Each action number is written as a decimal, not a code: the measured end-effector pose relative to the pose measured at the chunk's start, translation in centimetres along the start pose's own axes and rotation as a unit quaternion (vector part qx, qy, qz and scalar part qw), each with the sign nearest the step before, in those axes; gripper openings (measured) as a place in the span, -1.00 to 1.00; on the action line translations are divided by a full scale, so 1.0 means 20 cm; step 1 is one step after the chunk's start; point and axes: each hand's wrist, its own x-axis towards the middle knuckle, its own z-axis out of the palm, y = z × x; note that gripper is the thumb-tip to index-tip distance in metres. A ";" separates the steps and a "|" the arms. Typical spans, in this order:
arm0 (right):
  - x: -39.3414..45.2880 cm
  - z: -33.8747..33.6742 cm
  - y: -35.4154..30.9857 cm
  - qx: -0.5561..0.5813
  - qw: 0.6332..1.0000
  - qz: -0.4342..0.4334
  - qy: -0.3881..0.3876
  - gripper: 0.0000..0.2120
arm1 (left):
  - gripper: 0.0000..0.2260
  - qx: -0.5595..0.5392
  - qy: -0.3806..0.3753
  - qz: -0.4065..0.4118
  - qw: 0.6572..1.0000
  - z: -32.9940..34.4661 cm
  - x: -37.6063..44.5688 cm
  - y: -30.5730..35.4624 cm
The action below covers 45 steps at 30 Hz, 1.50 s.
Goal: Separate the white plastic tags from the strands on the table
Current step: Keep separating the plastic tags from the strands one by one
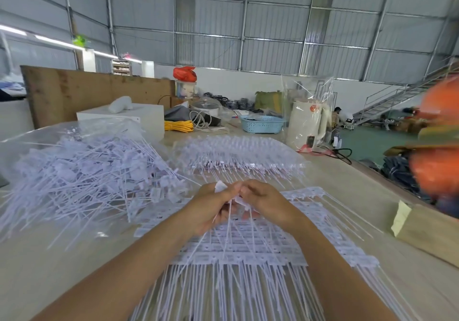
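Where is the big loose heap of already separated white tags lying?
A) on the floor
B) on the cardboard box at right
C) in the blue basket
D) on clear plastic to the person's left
D: the loose heap of tags lies spread on a clear plastic sheet on the table, left of both hands, well short of the blue basket.

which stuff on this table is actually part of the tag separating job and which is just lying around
Part of the job:
left hand and right hand, pinching white plastic tags
flat sheets of joined white tags with strands
loose heap of separated white tags

Just lying about:
pale blue perforated plastic basket
coiled yellow cord
red plastic bag
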 end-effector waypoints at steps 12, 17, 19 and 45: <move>-0.01 0.01 -0.01 -0.038 0.998 -0.048 -0.018 -0.77 | -0.69 0.032 0.023 0.026 0.999 0.00 -0.02 0.04; -0.02 0.01 -0.03 -0.018 0.995 -0.077 -0.053 -0.73 | -0.69 0.105 0.013 -0.021 0.994 0.01 -0.04 0.08; -0.02 -0.02 -0.02 -0.007 0.994 -0.074 -0.083 -0.66 | -0.70 0.090 -0.056 -0.097 0.990 -0.03 -0.06 0.14; -0.01 -0.05 -0.03 0.028 0.998 -0.049 -0.011 -0.51 | -0.70 0.023 0.016 0.038 0.999 0.03 -0.05 0.01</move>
